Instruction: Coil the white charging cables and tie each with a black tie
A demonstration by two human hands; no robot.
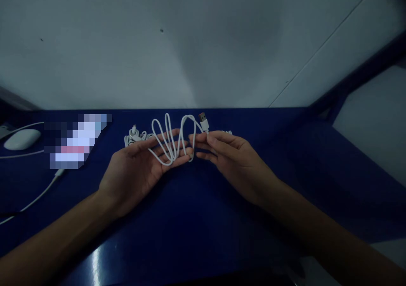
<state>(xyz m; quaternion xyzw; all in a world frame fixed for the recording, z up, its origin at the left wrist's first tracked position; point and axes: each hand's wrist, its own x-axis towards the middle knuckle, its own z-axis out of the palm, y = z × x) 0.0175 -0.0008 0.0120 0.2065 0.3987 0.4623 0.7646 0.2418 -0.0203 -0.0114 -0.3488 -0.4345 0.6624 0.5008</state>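
A white USB cable point(171, 140) is folded into several loops between my two hands above a dark blue table point(196, 218). My left hand point(139, 172) lies palm up under the loops, fingers stretched and the loops resting across them. My right hand point(231, 159) pinches the cable just below its USB plug point(203, 120), which sticks up behind my fingertips. More white cable point(135, 134) lies bunched on the table behind my left hand.
A white computer mouse point(22, 139) sits at the far left with thin white cords point(34, 199) running by it. A blurred, lit object point(78, 142) lies left of the hands. A pale wall point(190, 45) rises behind the table.
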